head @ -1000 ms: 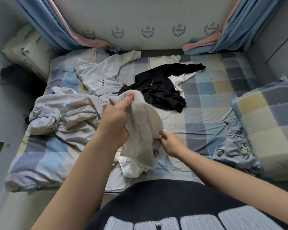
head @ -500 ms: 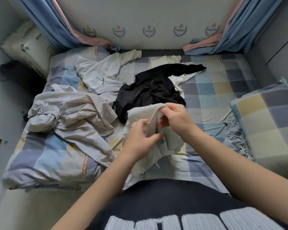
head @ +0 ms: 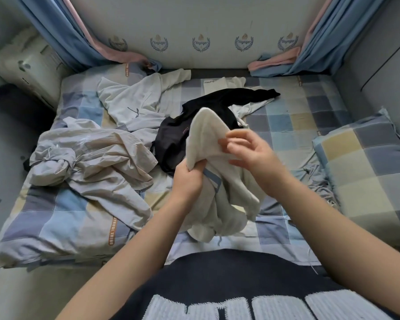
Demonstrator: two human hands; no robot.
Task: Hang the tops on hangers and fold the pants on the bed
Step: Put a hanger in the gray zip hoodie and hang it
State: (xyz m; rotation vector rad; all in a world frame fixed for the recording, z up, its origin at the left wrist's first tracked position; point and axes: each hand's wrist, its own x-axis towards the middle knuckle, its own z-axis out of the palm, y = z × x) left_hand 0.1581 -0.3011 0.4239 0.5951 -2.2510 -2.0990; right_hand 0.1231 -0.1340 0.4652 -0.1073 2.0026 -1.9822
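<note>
A cream knit garment [head: 219,181] with a blue stripe hangs bunched above the checked bed [head: 293,116]. My left hand [head: 188,179] grips its lower part from the left. My right hand [head: 249,151] pinches its raised upper fold from the right, thumb and fingers on the cloth. Behind it lies a black top [head: 208,107]. A white long-sleeved top [head: 136,102] is spread at the back left, and a crumpled beige garment [head: 90,158] lies at the left. No hanger is visible.
A checked pillow [head: 370,172] sits at the right, with a grey-blue cloth [head: 319,179] beside it. Another pillow [head: 30,65] leans in the back left corner. Blue and pink curtains [head: 62,35] hang at both back corners. Walls close the bed in on three sides.
Both hands have lifted the cream garment higher and shifted grip: the left hand now holds lower down, the right hand pinches a raised fold further right.
</note>
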